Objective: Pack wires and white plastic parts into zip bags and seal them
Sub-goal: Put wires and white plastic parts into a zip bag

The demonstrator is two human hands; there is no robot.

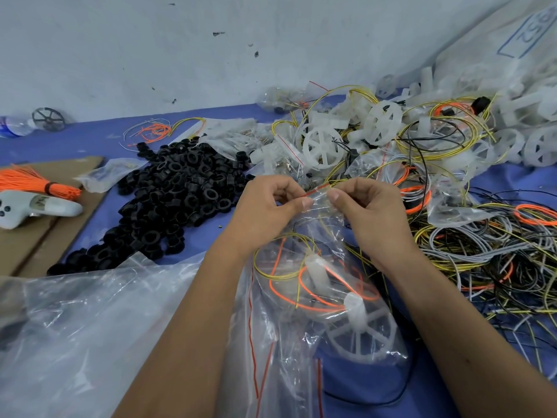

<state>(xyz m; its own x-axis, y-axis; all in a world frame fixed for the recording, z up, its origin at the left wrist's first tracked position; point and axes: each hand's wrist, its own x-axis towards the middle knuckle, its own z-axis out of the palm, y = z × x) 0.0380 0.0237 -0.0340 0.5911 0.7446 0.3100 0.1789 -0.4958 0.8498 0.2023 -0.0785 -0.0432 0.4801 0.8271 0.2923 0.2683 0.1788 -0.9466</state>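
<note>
A clear zip bag (pixel 328 300) hangs in front of me over the blue table. Inside it lie a white plastic wheel part (pixel 358 333), an orange wire loop (pixel 319 300) and a yellow wire. My left hand (pixel 265 206) and my right hand (pixel 364 209) each pinch the bag's red-striped zip edge (pixel 318 190) at the top, thumbs close together. More white wheel parts (pixel 324 144) lie in a heap behind. Loose wires (pixel 482 254) in yellow, grey, black and orange are tangled at the right.
A pile of black plastic rings (pixel 177 191) covers the left middle. Spare zip bags (pixel 99 327) lie at the lower left. A grey controller (pixel 33 208) and an orange wire bundle (pixel 33 181) rest on cardboard (pixel 27 245). A water bottle (pixel 15 125) lies by the wall.
</note>
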